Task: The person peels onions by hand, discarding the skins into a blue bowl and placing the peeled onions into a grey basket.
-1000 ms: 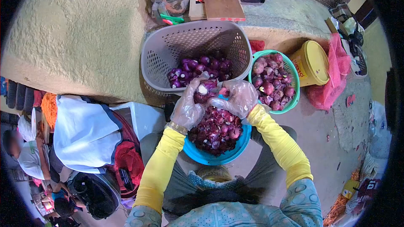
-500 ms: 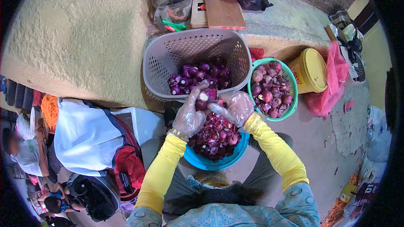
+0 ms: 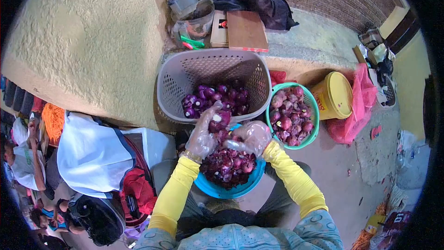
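My left hand (image 3: 201, 138), in a clear plastic glove, grips a purple onion (image 3: 219, 123) with a pale cut end. Close on its right is my gloved right hand (image 3: 255, 136), its fingers curled and slightly blurred; whatever they hold is hidden. Below both hands, a blue basin (image 3: 254, 186) contains a heap of red-purple onion skins (image 3: 229, 166). Just beyond them stands a grey perforated basket (image 3: 167, 111) with shiny peeled onions (image 3: 216, 96) inside. A green basket (image 3: 317, 121) of dry-skinned onions (image 3: 290, 116) is to the right of my right hand.
A yellow lidded bucket (image 3: 339, 95) and a pink mesh sack (image 3: 348, 128) stand at right. Behind the grey basket, a brown board (image 3: 247, 30) and plastic containers (image 3: 199, 16) lie on a ledge. White cloth (image 3: 90, 153) covers something at left, where other people are seated.
The view has tilted, so the baskets sit lower in the picture. My left hand still grips the onion; the right hand's fingers have shifted beside it.
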Demonstrator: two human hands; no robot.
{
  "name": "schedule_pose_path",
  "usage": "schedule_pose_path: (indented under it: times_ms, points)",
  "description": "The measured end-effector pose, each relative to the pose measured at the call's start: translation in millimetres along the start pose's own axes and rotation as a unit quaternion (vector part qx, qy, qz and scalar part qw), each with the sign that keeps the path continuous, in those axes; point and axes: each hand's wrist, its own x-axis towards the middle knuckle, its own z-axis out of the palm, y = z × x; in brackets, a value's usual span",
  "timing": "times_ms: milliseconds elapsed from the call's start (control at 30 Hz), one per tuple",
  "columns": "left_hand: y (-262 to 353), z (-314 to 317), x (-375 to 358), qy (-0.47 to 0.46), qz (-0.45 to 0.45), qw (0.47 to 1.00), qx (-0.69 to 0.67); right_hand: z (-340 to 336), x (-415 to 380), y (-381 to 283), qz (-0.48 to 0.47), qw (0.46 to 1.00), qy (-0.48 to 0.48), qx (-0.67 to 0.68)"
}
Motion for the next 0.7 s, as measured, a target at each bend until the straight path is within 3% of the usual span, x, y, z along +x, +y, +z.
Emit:
schedule_pose_path:
  times_ms: [33, 100, 167, 267, 333, 433, 500, 633, 700]
  points:
    - [8.9, 0.9, 1.6, 0.0, 0.004, 1.0, 0.0, -0.6, 0.8, -0.9, 0.0, 0.999, -0.036, 0.005]
    - [30.4, -0.7, 2.6, -0.005, -0.15, 0.962, -0.23, -1.8, 0.5, -7.2, -0.027, 0.998, -0.052, 0.023]
    - [42.4, 7.2, 3.0, -0.006, -0.134, 0.975, -0.175, 1.1, 0.9, -7.6, -0.027, 0.998, -0.063, 0.007]
    - [55.2, 15.2, 8.7, 0.006, -0.152, 0.947, -0.284, -1.5, -1.1, -8.1, -0.019, 0.997, -0.069, -0.018]
    - [47.8, 6.0, 17.5, 0.004, -0.158, 0.947, -0.282, -0.6, -0.9, -6.1, -0.014, 0.998, -0.063, -0.027]
    - [45.3, 6.8, 34.3, -0.003, -0.166, 0.948, -0.273, -0.6, 1.0, -1.0, -0.026, 0.998, 0.026, 0.052]
    - [39.0, 6.3, 43.1, -0.005, -0.142, 0.944, -0.299, -4.5, 5.4, -6.3, 0.021, 0.98, 0.13, 0.146]
    - [45.7, 4.9, 42.6, -0.008, -0.157, 0.933, -0.322, -12.1, 12.5, -22.7, 0.025, 0.981, 0.149, 0.124]
    - [50.7, 12.3, 36.8, 0.038, -0.142, 0.933, -0.329, -15.9, 15.8, -29.5, 0.047, 0.977, 0.16, 0.13]
